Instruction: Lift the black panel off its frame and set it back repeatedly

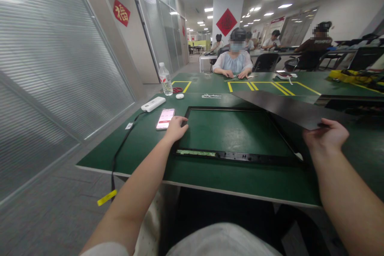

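Observation:
A thin black rectangular screen frame (255,157) lies flat on the green table, with a narrow green circuit board (196,153) along its near side. My left hand (177,129) is at the frame's left side, thumb and fingers closed on its edge. In my right hand (328,135) is a dark flat panel (282,108), gripped at its near right corner. The panel is tilted above the frame's right side and hides the far right corner. A phone (165,119) with a lit screen lies just left of my left hand.
A white power bank (153,104) with a black cable, a water bottle (165,79), a white case (179,96) and red-handled scissors (177,90) are at the left. Small white strips (211,96) lie beyond the frame. A person (233,62) sits across the table (126,156).

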The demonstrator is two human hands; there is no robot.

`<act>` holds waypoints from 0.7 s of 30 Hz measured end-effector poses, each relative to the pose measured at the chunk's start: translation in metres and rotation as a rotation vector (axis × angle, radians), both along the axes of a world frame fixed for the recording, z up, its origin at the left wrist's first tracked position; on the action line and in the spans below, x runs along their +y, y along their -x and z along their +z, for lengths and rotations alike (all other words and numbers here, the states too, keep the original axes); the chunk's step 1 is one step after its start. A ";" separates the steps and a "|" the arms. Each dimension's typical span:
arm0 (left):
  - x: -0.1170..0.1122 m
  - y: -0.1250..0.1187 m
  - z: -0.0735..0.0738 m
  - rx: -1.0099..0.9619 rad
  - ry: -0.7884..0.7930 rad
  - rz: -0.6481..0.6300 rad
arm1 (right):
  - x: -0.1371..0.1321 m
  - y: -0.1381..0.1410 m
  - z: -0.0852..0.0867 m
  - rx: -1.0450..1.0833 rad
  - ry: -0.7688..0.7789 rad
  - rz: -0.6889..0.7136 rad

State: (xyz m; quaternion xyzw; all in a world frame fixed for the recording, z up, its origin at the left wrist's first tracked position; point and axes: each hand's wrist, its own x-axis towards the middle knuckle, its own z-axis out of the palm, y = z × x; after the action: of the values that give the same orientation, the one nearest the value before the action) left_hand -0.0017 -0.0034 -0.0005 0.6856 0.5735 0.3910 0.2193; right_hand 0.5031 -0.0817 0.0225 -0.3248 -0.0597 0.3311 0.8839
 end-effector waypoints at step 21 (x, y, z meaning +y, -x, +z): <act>-0.013 -0.006 0.030 -0.872 0.463 -0.219 | -0.007 0.020 0.008 -0.141 0.236 0.288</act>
State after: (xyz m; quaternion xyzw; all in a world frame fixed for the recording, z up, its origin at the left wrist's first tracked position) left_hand 0.0046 -0.0166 0.0291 0.4480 0.4248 0.4784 0.6245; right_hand 0.4829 -0.0888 0.0304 -0.4368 -0.1277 0.4352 0.7769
